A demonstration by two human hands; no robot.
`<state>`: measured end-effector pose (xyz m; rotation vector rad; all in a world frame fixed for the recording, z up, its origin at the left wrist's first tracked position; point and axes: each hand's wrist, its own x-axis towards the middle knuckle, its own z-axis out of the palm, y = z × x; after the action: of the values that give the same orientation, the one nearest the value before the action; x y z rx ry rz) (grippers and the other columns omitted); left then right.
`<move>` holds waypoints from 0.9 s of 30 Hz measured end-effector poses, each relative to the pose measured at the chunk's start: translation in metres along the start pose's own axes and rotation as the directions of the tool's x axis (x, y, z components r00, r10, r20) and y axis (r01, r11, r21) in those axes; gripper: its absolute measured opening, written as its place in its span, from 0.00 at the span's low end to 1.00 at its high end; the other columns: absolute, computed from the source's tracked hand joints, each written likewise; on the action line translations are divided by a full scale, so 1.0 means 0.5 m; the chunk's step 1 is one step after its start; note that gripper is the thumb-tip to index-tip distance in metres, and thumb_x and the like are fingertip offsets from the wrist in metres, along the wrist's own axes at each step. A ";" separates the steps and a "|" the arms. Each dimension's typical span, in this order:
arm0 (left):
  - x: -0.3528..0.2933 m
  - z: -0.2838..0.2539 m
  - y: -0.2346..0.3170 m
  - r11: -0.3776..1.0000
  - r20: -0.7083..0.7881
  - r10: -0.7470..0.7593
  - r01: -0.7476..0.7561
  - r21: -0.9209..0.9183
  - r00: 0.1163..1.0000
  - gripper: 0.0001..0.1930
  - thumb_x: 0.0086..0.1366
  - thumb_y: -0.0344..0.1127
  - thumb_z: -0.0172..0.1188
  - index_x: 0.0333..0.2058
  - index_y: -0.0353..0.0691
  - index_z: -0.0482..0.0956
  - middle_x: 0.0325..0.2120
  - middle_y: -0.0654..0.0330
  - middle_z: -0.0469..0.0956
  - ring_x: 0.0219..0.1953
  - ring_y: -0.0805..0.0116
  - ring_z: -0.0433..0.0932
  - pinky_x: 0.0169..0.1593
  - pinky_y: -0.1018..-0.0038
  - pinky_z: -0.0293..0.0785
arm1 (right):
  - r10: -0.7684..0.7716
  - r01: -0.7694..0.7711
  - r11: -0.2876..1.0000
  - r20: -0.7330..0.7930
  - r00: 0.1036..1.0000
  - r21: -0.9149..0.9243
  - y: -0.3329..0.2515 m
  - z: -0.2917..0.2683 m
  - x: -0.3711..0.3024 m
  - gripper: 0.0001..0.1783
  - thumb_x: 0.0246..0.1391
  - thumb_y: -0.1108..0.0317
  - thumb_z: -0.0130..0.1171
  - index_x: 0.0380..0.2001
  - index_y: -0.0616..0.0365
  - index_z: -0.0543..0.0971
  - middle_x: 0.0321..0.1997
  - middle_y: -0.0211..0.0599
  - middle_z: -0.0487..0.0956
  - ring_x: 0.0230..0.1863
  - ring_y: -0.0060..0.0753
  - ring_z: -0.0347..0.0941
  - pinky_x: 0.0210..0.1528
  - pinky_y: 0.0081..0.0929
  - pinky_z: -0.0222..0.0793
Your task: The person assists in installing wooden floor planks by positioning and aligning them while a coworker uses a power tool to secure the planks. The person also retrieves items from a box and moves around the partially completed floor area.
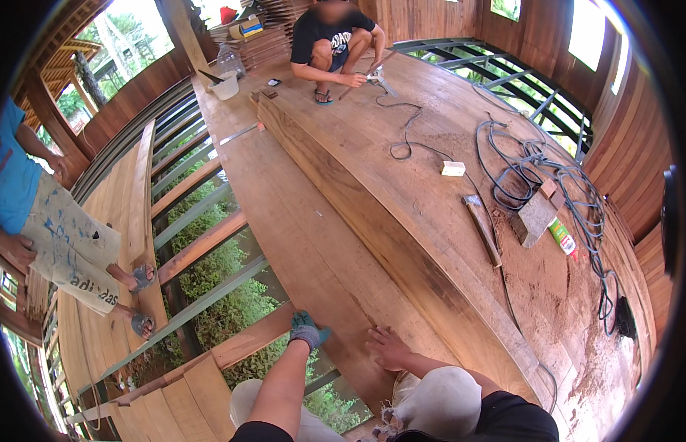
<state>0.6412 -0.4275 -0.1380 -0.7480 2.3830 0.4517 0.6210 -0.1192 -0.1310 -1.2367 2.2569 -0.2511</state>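
Observation:
My left hand (308, 331), in a teal and grey glove, rests at the edge of the laid floorboards (284, 258), where a wooden joist (254, 335) meets them. Its thumb stands apart from the fingers, and I see nothing held. My bare right hand (388, 348) lies on the boards with its fingers spread. To the right of it a long, thick wooden plank (372, 221) runs away from me across the floor. Below my left hand an open gap between joists shows green plants (332, 405).
Left, a standing person (63, 228) in a blue shirt; far, a crouching person (332, 51) handles a wood strip beside a power tool (376, 75). Open joists (203, 236) lie between. Right: coiled cable (509, 166), hammer-like tool (481, 228), metal block (534, 217), bottle (562, 237), sawdust.

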 end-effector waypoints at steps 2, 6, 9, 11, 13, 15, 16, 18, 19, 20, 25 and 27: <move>-0.001 -0.001 0.002 1.000 0.001 -0.001 0.001 0.002 1.000 0.62 0.53 0.64 0.62 0.70 0.28 0.38 0.72 0.37 0.37 0.75 0.44 0.36 0.75 0.61 0.36 | -0.002 0.002 1.000 -0.005 1.000 0.009 0.000 -0.001 -0.001 0.36 0.58 0.53 0.56 0.69 0.43 0.63 0.80 0.37 0.43 0.80 0.44 0.33 0.77 0.55 0.31; -0.001 -0.002 0.003 1.000 0.009 -0.003 0.003 0.001 1.000 0.62 0.53 0.64 0.62 0.71 0.28 0.37 0.72 0.37 0.36 0.75 0.44 0.36 0.75 0.61 0.36 | 0.009 -0.009 1.000 0.010 1.000 0.012 -0.001 -0.004 -0.002 0.36 0.58 0.53 0.56 0.69 0.43 0.63 0.80 0.37 0.43 0.80 0.44 0.33 0.77 0.55 0.31; 0.004 0.001 -0.001 1.000 0.008 -0.006 0.006 0.010 1.000 0.62 0.53 0.64 0.62 0.71 0.28 0.36 0.72 0.37 0.35 0.75 0.44 0.35 0.75 0.61 0.35 | 0.009 -0.009 1.000 0.014 1.000 0.013 -0.003 -0.007 0.002 0.36 0.57 0.53 0.56 0.69 0.43 0.64 0.80 0.37 0.43 0.80 0.44 0.33 0.77 0.54 0.31; 0.004 0.001 0.001 1.000 0.016 -0.002 0.002 0.008 1.000 0.62 0.53 0.64 0.62 0.71 0.29 0.36 0.72 0.36 0.35 0.75 0.44 0.35 0.75 0.61 0.35 | 0.012 -0.013 1.000 0.011 1.000 0.017 -0.003 -0.006 -0.001 0.36 0.57 0.53 0.56 0.69 0.43 0.64 0.80 0.37 0.43 0.80 0.44 0.33 0.77 0.55 0.32; 0.000 0.000 0.003 1.000 0.017 -0.004 0.004 0.000 1.000 0.62 0.53 0.64 0.62 0.71 0.28 0.36 0.72 0.36 0.35 0.75 0.44 0.35 0.75 0.60 0.34 | 0.011 -0.011 1.000 0.003 1.000 0.020 -0.001 -0.004 -0.002 0.36 0.57 0.53 0.56 0.69 0.43 0.64 0.80 0.37 0.44 0.80 0.44 0.33 0.77 0.55 0.32; 0.000 0.002 0.005 1.000 0.015 -0.003 0.003 -0.001 1.000 0.62 0.53 0.64 0.62 0.71 0.28 0.36 0.72 0.36 0.35 0.75 0.44 0.35 0.75 0.60 0.34 | 0.012 -0.012 1.000 0.001 1.000 0.023 0.001 -0.003 -0.003 0.36 0.57 0.54 0.57 0.69 0.43 0.64 0.80 0.37 0.44 0.80 0.45 0.33 0.77 0.55 0.32; 0.002 0.003 0.003 1.000 0.010 -0.004 0.004 0.002 1.000 0.62 0.53 0.64 0.62 0.71 0.28 0.36 0.72 0.36 0.35 0.75 0.44 0.35 0.75 0.60 0.34 | 0.011 -0.011 1.000 0.001 1.000 0.026 -0.001 -0.004 -0.002 0.36 0.57 0.54 0.57 0.69 0.43 0.64 0.80 0.37 0.44 0.80 0.45 0.33 0.77 0.55 0.31; 0.003 0.005 -0.001 1.000 0.001 -0.005 0.005 0.002 1.000 0.62 0.53 0.64 0.62 0.71 0.28 0.36 0.72 0.36 0.35 0.75 0.44 0.35 0.75 0.60 0.34 | 0.011 -0.011 0.999 0.005 1.000 0.031 -0.003 -0.007 -0.001 0.36 0.57 0.54 0.57 0.69 0.44 0.64 0.80 0.37 0.43 0.80 0.44 0.33 0.77 0.54 0.31; 0.003 0.006 -0.001 1.000 -0.003 -0.004 0.004 -0.002 1.000 0.62 0.53 0.64 0.61 0.70 0.28 0.37 0.72 0.36 0.35 0.75 0.44 0.35 0.75 0.60 0.34 | 0.013 -0.014 0.999 0.010 1.000 0.033 -0.005 -0.012 -0.002 0.36 0.57 0.54 0.56 0.69 0.44 0.64 0.80 0.37 0.43 0.80 0.44 0.33 0.77 0.54 0.31; 0.003 0.006 -0.001 1.000 -0.007 -0.003 0.003 -0.006 1.000 0.62 0.53 0.64 0.61 0.70 0.28 0.37 0.72 0.36 0.35 0.75 0.43 0.35 0.75 0.60 0.34 | 0.016 -0.016 0.999 0.015 1.000 0.035 -0.006 -0.014 -0.002 0.36 0.57 0.54 0.56 0.69 0.44 0.64 0.80 0.37 0.43 0.80 0.44 0.32 0.77 0.54 0.30; 0.000 0.004 -0.001 1.000 -0.013 -0.005 0.005 -0.029 1.000 0.61 0.53 0.63 0.62 0.71 0.30 0.38 0.72 0.37 0.35 0.75 0.43 0.35 0.75 0.59 0.36 | 0.013 -0.012 0.999 -0.001 1.000 0.047 -0.004 -0.007 -0.001 0.35 0.57 0.54 0.56 0.69 0.45 0.64 0.80 0.38 0.44 0.80 0.45 0.33 0.77 0.54 0.31; 0.002 0.003 -0.002 0.999 -0.024 0.001 -0.002 -0.035 1.000 0.61 0.52 0.63 0.62 0.71 0.31 0.38 0.72 0.37 0.35 0.75 0.43 0.35 0.75 0.59 0.37 | 0.009 -0.009 1.000 -0.001 1.000 0.021 -0.003 -0.008 0.003 0.35 0.58 0.54 0.56 0.68 0.45 0.64 0.80 0.38 0.44 0.80 0.45 0.34 0.77 0.55 0.31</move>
<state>0.6417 -0.4281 -0.1398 -0.7711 2.4038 0.4883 0.6192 -0.1219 -0.1275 -1.2155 2.2546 -0.2712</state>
